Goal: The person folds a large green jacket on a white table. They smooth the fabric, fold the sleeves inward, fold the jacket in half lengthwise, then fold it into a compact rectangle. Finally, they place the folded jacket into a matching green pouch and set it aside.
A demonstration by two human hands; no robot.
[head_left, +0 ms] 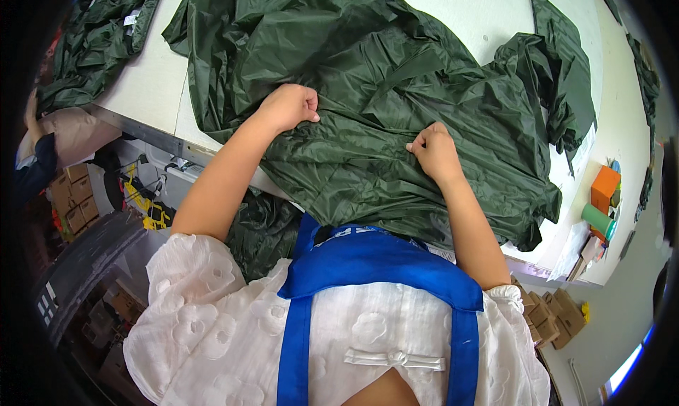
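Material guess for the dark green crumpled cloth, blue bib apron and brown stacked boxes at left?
Dark green crumpled cloth: probably thin nylon or polyester, semi-gloss; bright highlights on sharp creases.
Blue bib apron: likely synthetic or blend, faint sheen, smooth folds; exact fibre unclear.
Brown stacked boxes: likely cardboard; matt, flat sides.

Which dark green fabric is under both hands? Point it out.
The large central fabric: left hand and right hand touch it; the upper-left bundle lies apart.
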